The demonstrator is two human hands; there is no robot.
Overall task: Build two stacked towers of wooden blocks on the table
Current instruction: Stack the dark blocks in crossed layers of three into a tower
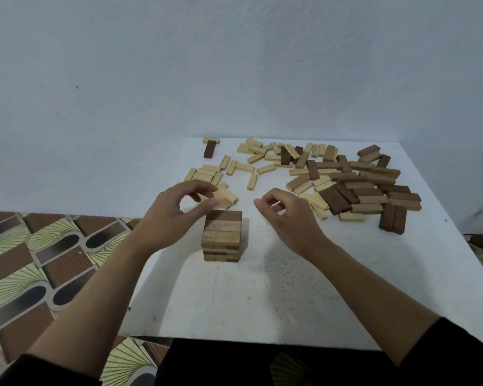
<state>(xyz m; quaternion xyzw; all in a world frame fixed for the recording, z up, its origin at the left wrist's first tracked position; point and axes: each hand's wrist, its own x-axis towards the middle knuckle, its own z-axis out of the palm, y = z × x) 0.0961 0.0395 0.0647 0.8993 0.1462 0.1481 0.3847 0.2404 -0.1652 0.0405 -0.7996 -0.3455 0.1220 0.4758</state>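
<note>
Tower of brown wooden blocks stands several layers high near the middle of the white table. Left hand hovers at its top left corner, thumb and fingers loosely curved and holding nothing; whether the thumb touches the top block I cannot tell. Right hand hangs apart on the right, fingers loosely curled, holding nothing. Loose blocks, pale and dark, lie scattered behind

Pale blue-grey wall behind, rough, flat dim light. White table, speckled and scuffed, against it. Patterned floor at left: brown bricks, green fans, dark ovals.
</note>
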